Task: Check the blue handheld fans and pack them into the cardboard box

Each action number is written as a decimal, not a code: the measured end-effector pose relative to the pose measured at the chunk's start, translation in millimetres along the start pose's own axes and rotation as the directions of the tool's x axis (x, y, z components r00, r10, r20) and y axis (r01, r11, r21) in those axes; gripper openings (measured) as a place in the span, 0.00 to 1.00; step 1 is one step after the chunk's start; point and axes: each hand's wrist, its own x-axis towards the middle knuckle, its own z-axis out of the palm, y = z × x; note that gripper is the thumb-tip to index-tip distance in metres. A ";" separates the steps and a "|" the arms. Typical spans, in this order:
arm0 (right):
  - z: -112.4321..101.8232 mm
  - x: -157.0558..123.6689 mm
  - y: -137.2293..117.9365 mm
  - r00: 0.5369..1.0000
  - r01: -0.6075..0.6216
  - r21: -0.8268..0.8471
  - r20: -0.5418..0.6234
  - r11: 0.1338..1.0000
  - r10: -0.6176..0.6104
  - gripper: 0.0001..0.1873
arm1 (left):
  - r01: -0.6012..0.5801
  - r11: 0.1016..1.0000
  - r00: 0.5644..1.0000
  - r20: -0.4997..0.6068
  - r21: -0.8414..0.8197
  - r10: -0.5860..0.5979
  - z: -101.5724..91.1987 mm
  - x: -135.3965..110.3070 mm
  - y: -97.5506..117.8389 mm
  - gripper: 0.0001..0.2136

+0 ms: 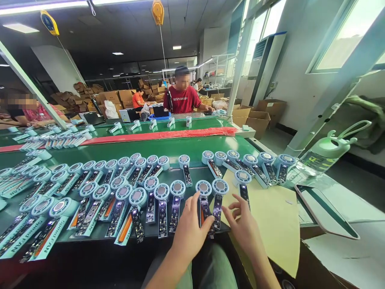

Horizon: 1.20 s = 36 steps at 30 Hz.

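both hands [218,226] rest fingers-spread on fan boards [210,204].

A factory assembly line. Rows of half-built handheld fans [177,204] cover a long green conveyor surface [168,148]. Other people sit working along it at eleven and twelve o'clock, one in a red shirt [183,100]. Stacked cardboard boxes [114,97] fill the back, and tool balancers [158,12] hang overhead.

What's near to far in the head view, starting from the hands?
left hand and right hand → fan unit under the fingers → single fan unit → green belt → red strip → far row of units → person in red shirt.
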 end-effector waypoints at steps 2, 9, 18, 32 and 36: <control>3.7 -5.2 -6.6 0.992 -0.056 0.083 0.114 0.995 0.047 0.31 | 0.024 0.995 0.999 -0.030 -0.094 -0.027 -0.5 0.7 -6.6 0.27; 8.2 2.7 -13.2 0.949 0.314 -0.119 0.075 0.942 -0.307 0.13 | -0.007 0.999 1.000 -0.016 -0.040 0.007 1.7 -3.3 -5.6 0.28; 21.4 17.7 -25.8 0.827 0.560 -0.312 0.259 0.768 -0.498 0.10 | 0.062 0.992 0.995 0.087 -0.107 -0.053 3.4 -21.1 -14.3 0.35; 27.5 14.9 -17.7 0.852 0.516 -0.440 0.174 0.735 -0.494 0.11 | -0.067 0.981 0.994 0.097 0.182 0.049 2.3 -17.4 -11.3 0.25; 17.0 19.6 -8.1 0.876 0.476 -0.317 0.087 0.820 -0.475 0.13 | -0.126 0.911 0.992 0.056 0.392 0.114 -10.6 -2.0 -1.0 0.14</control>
